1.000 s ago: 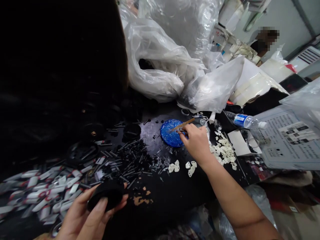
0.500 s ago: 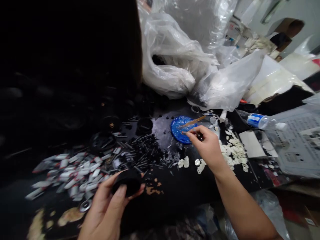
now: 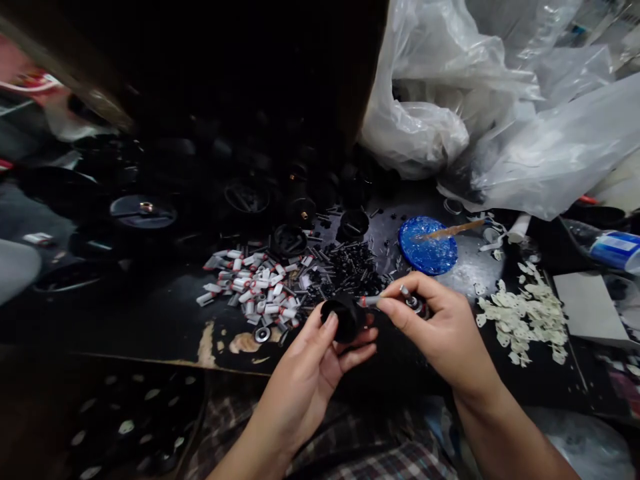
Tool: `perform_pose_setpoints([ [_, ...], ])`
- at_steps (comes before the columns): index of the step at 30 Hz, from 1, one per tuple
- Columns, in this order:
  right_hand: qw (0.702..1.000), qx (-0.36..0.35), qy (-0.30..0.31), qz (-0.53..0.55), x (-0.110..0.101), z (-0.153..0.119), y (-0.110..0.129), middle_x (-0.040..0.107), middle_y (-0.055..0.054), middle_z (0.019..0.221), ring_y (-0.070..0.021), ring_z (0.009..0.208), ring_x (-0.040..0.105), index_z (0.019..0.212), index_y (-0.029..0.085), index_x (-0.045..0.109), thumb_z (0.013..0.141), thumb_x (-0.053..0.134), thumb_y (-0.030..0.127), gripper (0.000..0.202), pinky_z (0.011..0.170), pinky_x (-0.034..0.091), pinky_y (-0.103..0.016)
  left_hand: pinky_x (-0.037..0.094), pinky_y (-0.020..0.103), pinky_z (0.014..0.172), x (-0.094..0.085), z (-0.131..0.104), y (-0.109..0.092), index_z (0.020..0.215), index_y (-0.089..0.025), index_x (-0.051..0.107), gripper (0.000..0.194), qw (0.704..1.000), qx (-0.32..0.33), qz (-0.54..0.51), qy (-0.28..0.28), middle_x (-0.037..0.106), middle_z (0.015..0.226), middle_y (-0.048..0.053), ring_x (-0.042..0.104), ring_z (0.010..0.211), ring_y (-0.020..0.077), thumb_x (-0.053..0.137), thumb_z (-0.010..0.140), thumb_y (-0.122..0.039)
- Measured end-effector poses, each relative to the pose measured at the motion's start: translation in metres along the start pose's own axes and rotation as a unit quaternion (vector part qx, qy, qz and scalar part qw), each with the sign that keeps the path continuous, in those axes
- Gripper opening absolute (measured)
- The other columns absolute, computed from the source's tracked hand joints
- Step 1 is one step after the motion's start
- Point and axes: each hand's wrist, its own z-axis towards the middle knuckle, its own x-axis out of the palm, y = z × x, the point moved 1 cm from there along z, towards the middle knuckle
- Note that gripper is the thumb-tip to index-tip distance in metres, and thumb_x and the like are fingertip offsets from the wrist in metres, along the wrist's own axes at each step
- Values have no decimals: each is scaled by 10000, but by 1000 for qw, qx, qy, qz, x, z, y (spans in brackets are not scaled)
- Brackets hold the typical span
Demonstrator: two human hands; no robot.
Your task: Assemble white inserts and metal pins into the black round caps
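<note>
My left hand grips a black, round, cup-shaped part with its opening tilted toward me. Close to its right side, my right hand pinches a small grey cylinder with a red band between thumb and forefinger. A dark piece with a shiny metal tip also sits in the right hand; its kind is unclear. Behind the hands lies a blue disc smeared with a glossy substance, a brown stick resting across it. Similar grey-and-white cylinders with red bands are heaped left of the left hand.
Small black parts and springs lie beyond the hands. Thin whitish pieces are piled at right, near a white card. Clear plastic bags stand behind, with a bottle at far right. Black round parts sit at left.
My right hand has come from the blue disc to beside the black part, now showing the red-banded cylinder at its fingertips. The view has swung left.
</note>
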Motion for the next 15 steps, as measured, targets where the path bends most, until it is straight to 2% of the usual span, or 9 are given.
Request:
perform_pose_setpoints([
  [3,998,-3,31,-50,1,-1,1,651,25,747,-131,712,578,798,215,665,846,670,269,72,672,419,-256,548,315,838,-4,-5,3,1080,-253,648,214,993,67,86,-42,702,1060,35,674,940,195,605,895,-350],
  [6,993,-46,41,-99,1,-5,4,655,29,747,-129,708,562,818,215,666,859,665,248,53,696,388,-276,478,257,923,-11,-8,5,1078,-291,655,215,964,147,208,-72,660,1094,1,600,1064,179,622,880,-369],
  [7,991,-70,38,-111,1,-6,5,657,27,753,-127,705,554,829,212,667,868,659,244,50,712,379,-284,460,238,933,-12,-8,5,1077,-298,660,216,958,155,230,-72,649,1097,-6,584,1076,172,627,876,-371],
  [9,988,-94,43,-118,-1,-9,5,656,25,765,-126,715,549,884,215,680,865,673,260,49,737,372,-292,465,216,901,-14,-9,5,1074,-312,668,225,964,136,219,-67,645,1083,-14,591,1033,159,645,861,-378],
  [12,991,-19,132,-22,-5,-12,1,675,19,832,-130,762,588,1002,242,700,827,719,333,198,730,412,-270,499,214,800,-13,-13,4,1048,-313,681,232,986,64,144,-60,666,1018,-7,630,926,158,677,830,-395],
  [15,960,98,231,122,-5,-15,-8,701,10,849,-123,772,624,937,230,724,837,695,375,179,706,458,-237,503,253,798,-14,-20,5,1006,-291,700,240,989,27,138,-42,685,971,20,641,917,194,690,808,-426],
])
